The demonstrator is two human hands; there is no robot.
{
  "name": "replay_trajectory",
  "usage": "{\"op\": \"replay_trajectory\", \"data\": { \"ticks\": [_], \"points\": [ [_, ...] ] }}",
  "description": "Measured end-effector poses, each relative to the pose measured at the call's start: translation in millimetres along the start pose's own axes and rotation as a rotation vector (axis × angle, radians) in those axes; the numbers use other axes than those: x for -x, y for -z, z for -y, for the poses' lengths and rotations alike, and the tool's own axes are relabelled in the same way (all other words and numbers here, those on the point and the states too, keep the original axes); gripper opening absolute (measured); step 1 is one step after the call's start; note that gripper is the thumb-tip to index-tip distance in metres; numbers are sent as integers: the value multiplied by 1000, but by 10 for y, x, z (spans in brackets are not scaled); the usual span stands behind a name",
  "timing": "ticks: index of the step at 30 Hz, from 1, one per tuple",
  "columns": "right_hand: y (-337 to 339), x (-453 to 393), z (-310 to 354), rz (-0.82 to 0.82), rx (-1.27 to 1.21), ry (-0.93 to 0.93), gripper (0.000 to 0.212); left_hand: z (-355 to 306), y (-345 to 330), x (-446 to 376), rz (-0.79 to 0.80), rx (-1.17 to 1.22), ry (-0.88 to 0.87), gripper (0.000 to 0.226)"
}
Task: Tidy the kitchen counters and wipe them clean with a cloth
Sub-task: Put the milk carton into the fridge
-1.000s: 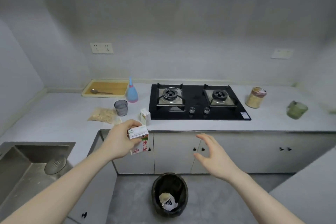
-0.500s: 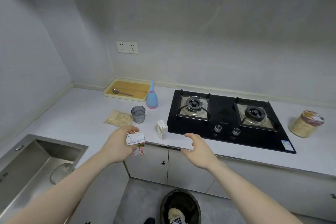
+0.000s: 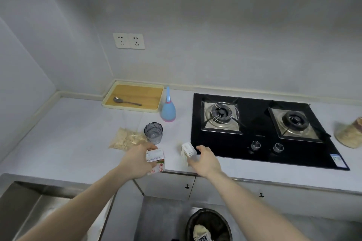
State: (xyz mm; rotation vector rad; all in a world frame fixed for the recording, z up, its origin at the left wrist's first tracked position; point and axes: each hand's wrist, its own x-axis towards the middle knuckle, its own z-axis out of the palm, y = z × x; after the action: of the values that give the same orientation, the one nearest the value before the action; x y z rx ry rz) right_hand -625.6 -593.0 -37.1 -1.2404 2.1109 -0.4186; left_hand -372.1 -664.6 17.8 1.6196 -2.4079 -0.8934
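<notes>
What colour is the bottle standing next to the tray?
Light blue with a pink base, in the head view.

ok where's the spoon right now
In the head view, the spoon lies in the yellow tray at the back left of the counter, just left of the blue bottle.

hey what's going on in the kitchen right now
A person is clearing the counter. Their left hand holds a small milk carton at the counter's front edge, and their right hand is closing on a second small carton standing just left of the black gas hob. A bag of crumbly food, a glass, a blue bottle and a tray with a spoon remain out. A bin sits on the floor below.
</notes>
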Motion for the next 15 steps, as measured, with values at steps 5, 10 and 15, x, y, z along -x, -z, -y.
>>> {"op": "replay_trajectory", "data": {
  "ticks": [5,10,15],
  "points": [
    [-184,-314,3,-18,79,-72,52,111,-122,-311,55,2,-8,40],
    [-337,-461,-18,-29,99,-79,33,221,-220,-434,65,3,-55,39],
    [-264,-357,-121,-28,47,-44,23,262,-253,-462,96,-32,-170,45]
  ]
}}
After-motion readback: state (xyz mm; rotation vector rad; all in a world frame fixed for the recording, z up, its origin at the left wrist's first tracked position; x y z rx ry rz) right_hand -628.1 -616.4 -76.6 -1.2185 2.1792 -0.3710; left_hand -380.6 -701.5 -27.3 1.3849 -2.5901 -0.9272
